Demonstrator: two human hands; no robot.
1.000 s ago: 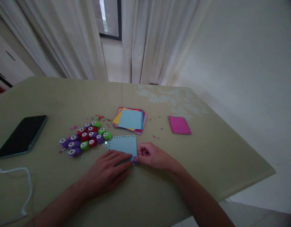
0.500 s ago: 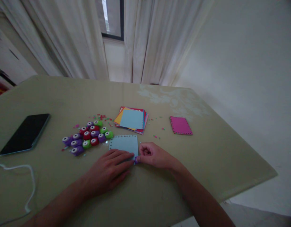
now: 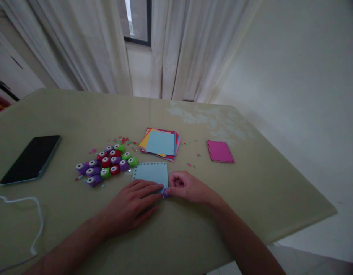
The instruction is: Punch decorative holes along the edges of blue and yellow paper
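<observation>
A light blue square of paper [image 3: 151, 171] lies at the table's near middle, with small holes punched along its far and left edges. My left hand [image 3: 136, 200] rests flat over its near part, fingers stretched out and pressing it down. At the paper's near right corner sits a small purple craft punch [image 3: 166, 192]. My right hand [image 3: 187, 187] grips this punch with a bent thumb and curled fingers, covering most of it. The fingertips of my left hand reach right beside the punch. How far the paper goes into the punch is hidden.
Several purple, red and green craft punches [image 3: 106, 162] cluster at the left. Behind the blue sheet lies a stack of coloured paper [image 3: 160, 143]. A pink punched square [image 3: 220, 151] is right, a black tablet [image 3: 31, 158] and white cable [image 3: 38, 221] left. Paper bits [image 3: 124, 139] are scattered about.
The view has shifted very slightly. Both hands, the blue paper and the purple punch keep the same places relative to each other.
</observation>
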